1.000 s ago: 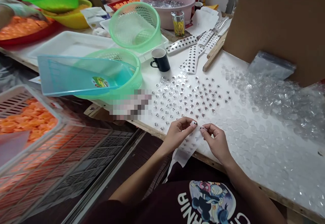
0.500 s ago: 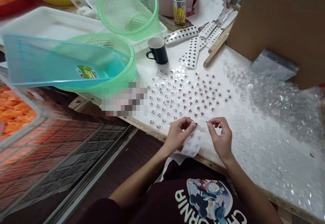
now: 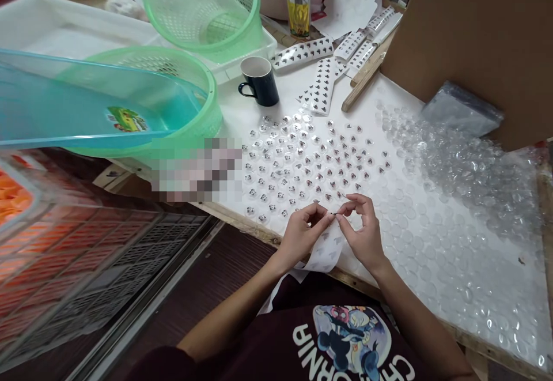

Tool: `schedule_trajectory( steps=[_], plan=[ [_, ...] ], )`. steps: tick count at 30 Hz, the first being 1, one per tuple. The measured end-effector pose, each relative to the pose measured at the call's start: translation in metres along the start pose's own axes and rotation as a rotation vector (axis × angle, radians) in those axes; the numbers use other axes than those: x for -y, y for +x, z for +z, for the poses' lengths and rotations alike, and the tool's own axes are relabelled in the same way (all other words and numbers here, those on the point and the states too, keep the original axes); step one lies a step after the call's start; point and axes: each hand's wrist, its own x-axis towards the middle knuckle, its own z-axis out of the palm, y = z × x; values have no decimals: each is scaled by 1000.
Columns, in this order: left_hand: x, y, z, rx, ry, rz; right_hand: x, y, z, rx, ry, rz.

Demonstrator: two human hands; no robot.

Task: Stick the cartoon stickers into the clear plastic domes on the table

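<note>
My left hand (image 3: 305,228) pinches the top of a white sticker strip (image 3: 325,251), whose lower end hangs over the table edge toward my lap. Against its fingertips, my right hand (image 3: 360,228) is closed in a pinch at the strip's upper edge, where a small dark sticker shows between the fingers. Whether that sticker is off the strip I cannot tell. Just beyond both hands lie many clear round discs (image 3: 285,168) with small dark pictures on them. Plain clear discs (image 3: 415,225) cover the table to the right of my right hand.
A dark mug (image 3: 263,90) stands behind the discs, near more sticker strips (image 3: 322,84) and a wooden stick (image 3: 363,84). Green baskets (image 3: 203,101) and a blue tub (image 3: 56,101) are at left. A heap of clear discs (image 3: 475,162) lies by a cardboard sheet (image 3: 470,35).
My right hand has moved left, so its fingertips now meet those of my left hand at the strip. The view has shifted slightly.
</note>
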Motion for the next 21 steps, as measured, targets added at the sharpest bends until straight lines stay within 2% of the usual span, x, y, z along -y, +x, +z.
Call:
schedule_trajectory(
  steps=[3,6,8,10,12,14,16,21],
  plan=[
    [1,-1,1,3,13,1,3,0,2,-40,42,-21],
    [7,-5,1,2,36,12,2,10,-8,-158,78,-49],
    [12,-10,0,-11,57,15,-7,26,-28,-269,65,-55],
    [17,-15,-1,-28,65,19,-25,49,-57,-360,41,-29],
    [20,-19,-3,-38,64,35,-49,73,-89,-403,17,54],
    [22,-21,-4,-44,63,60,-72,93,-115,-389,-32,164],
    [22,-21,-4,-45,64,83,-89,106,-130,-335,-83,243],
    [21,-18,-3,-45,64,119,-101,116,-130,-244,-171,311]
  ],
)
